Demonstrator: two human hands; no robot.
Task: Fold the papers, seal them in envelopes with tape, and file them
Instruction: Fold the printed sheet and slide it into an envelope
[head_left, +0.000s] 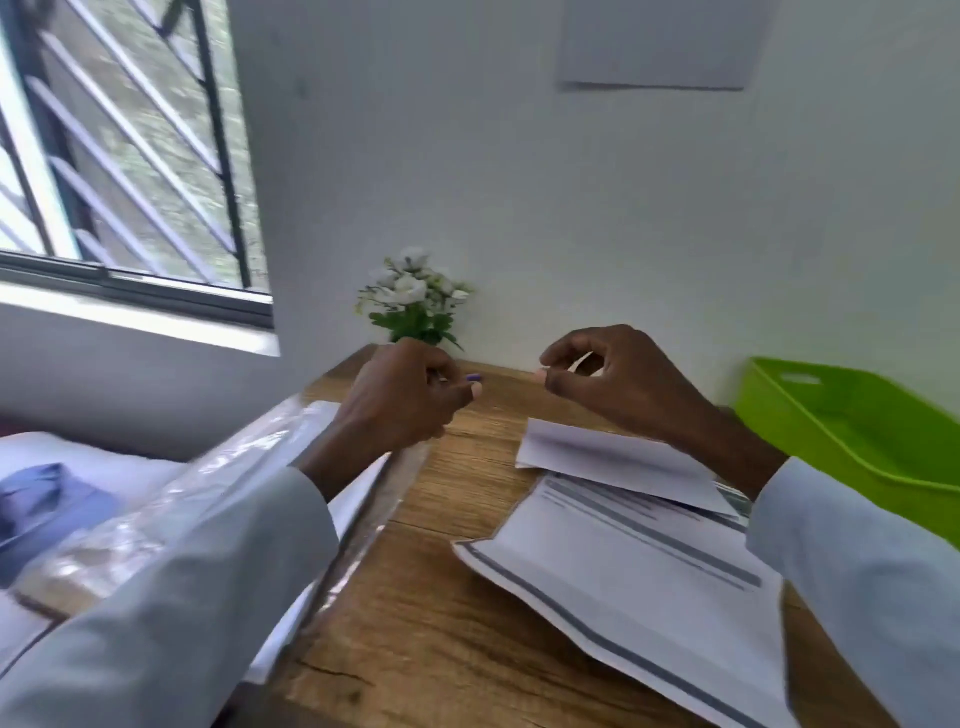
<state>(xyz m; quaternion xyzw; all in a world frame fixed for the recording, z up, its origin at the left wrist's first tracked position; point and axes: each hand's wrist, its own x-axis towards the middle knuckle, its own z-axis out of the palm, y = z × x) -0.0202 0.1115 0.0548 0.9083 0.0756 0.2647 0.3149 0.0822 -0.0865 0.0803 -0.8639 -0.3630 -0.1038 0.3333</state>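
Both hands are raised above the wooden table (431, 597), a short gap between them. My left hand (402, 395) is closed around a small object, mostly hidden, with a purple edge (472, 378) showing at the fingertips; it looks like a tape roll. My right hand (618, 379) pinches thumb and forefinger on a thin pale strip (581, 364), apparently tape. Below the right wrist a folded white paper or envelope (597, 457) lies on printed sheets (639, 571) with grey bars. The image is blurred.
A lime-green plastic tray (862, 436) stands at the right. A clear plastic-wrapped pack (208, 499) lies under my left forearm at the table's left edge. A small pot of white flowers (415, 301) sits against the wall. A barred window (119, 156) is at the left.
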